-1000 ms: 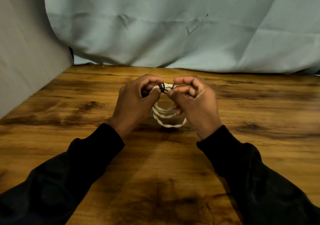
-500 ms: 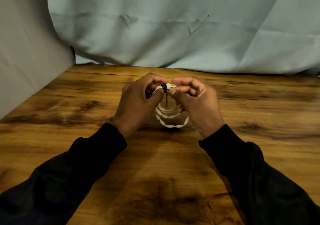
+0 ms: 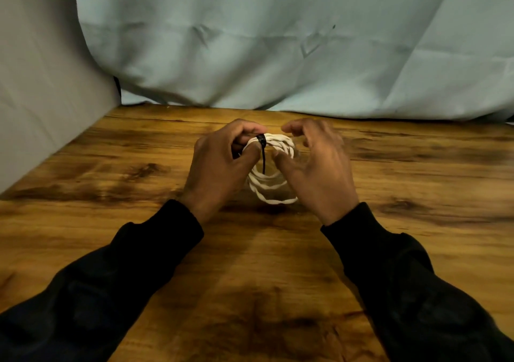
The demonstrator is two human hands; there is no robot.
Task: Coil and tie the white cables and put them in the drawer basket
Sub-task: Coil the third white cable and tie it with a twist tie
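The coiled white twisted cable (image 3: 274, 166) stands on edge between both hands over the middle of the brown wooden table (image 3: 111, 194); a thin black plastic tie (image 3: 262, 150) wraps its far-left part, tail hanging down inside the loop. The left hand (image 3: 219, 164) pinches the coil at the tie; the right hand (image 3: 317, 164), blurred, looks loosely curled beside the coil, its grip unclear. Judged: tying is nearly finished; next, cinch the tail, then find the drawer basket, which is out of view.

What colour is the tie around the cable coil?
Black. The tie wraps the white coil, its tail hanging down; the head view shows it.
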